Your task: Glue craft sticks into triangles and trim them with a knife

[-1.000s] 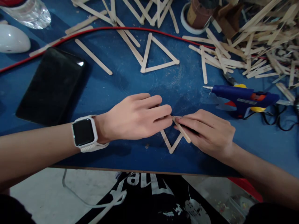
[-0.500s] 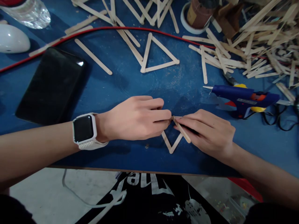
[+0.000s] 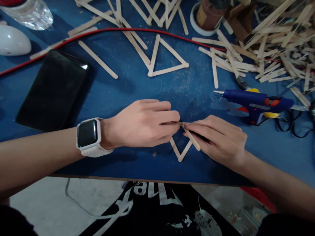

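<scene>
My left hand [image 3: 145, 124], with a watch [image 3: 87, 133] on its wrist, is closed with the fingertips pinched at the joined ends of wooden popsicle sticks. From that joint one popsicle stick [image 3: 193, 140] slants down to the right. My right hand [image 3: 219, 139] faces it, its thumb and fingers closed on the sticks just right of the joint. Beneath both hands shows the V-shaped corner of a stick frame [image 3: 180, 158]; its upper part is hidden by the fingers. Whether the held sticks touch this frame I cannot tell.
A blue glue gun [image 3: 256, 101] lies to the right, below a heap of popsicle sticks [image 3: 273, 62]. Farther back are a stick triangle [image 3: 169, 70] and a red cable [image 3: 103, 30]. A black tablet-like device [image 3: 52, 91] and white mouse [image 3: 13, 41] lie left.
The fingers of my left hand have shifted very slightly at the joint. My right hand and the sticks stay in nearly the same place.
</scene>
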Demonstrator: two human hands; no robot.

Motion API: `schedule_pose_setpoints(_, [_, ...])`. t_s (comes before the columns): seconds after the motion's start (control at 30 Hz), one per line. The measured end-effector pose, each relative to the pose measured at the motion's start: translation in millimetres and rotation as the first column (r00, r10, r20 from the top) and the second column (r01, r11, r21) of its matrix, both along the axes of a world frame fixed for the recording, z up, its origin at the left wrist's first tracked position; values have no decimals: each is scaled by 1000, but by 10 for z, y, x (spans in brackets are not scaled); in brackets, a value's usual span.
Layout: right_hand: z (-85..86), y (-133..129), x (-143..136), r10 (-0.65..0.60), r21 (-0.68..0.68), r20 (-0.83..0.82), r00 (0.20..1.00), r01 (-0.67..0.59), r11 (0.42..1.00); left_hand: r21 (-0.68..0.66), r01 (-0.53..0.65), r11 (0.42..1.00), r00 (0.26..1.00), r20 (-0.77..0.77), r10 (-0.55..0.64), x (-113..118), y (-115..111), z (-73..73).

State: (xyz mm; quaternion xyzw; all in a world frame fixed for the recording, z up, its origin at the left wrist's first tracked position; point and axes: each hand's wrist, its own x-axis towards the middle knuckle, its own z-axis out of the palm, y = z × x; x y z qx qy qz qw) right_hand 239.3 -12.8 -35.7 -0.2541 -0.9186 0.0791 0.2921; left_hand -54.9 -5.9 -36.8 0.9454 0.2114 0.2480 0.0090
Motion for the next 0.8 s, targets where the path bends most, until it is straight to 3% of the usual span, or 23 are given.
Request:
schedule_pose_setpoints(0.4, [9, 3, -8, 10, -7, 1, 1000, -10, 1000, 85, 42, 995, 999, -3, -42, -12, -13, 24])
schedule_pose_setpoints(0.57, [0, 4, -3, 4, 5, 1, 1000, -4, 1000, 33, 13, 999, 999, -51, -11, 20, 3, 13])
schedule_pose_setpoints(0.8, [3, 1, -8, 14, -14, -2, 1000, -14, 1000, 62, 56, 997, 998, 26, -57, -5, -9, 31])
